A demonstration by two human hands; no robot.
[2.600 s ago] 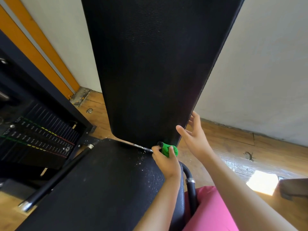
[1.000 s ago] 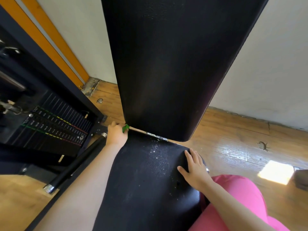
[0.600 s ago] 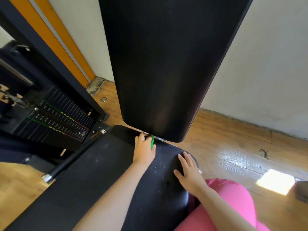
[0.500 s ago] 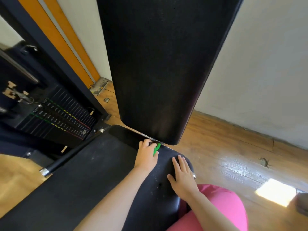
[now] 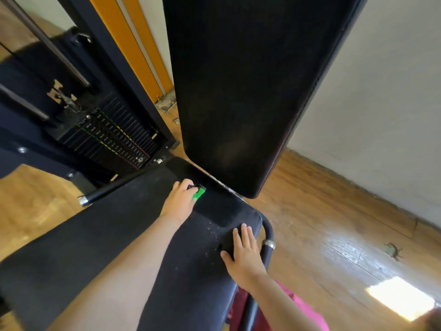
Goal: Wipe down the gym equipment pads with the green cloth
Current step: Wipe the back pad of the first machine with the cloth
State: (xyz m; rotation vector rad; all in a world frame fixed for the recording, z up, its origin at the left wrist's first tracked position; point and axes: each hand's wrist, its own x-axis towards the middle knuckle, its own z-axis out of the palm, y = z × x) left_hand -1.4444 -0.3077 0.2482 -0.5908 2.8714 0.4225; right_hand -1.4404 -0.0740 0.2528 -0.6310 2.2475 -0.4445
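**Down at the seat's back edge: cloth jammed near the crease**

Right at the back edge of the seat pad point(image 5: 119, 235), just under the upright back pad point(image 5: 238, 91), the left hand point(image 5: 180, 201) has its fingers curled round the green cloth point(image 5: 199, 194) and presses it onto the seat. The right hand point(image 5: 245, 256) lies flat with straight fingers near the seat's right edge, well apart from the left.

My worry is that the cloth is wadded so small it could skip the white specks point(image 5: 212, 229) or shove them into the gap. It could also snag on the metal strip there. The right palm covers a patch that looks unwiped.

A weight stack point(image 5: 112, 139) crowds the left side, and a curved handle bar point(image 5: 267, 240) hugs the right edge.
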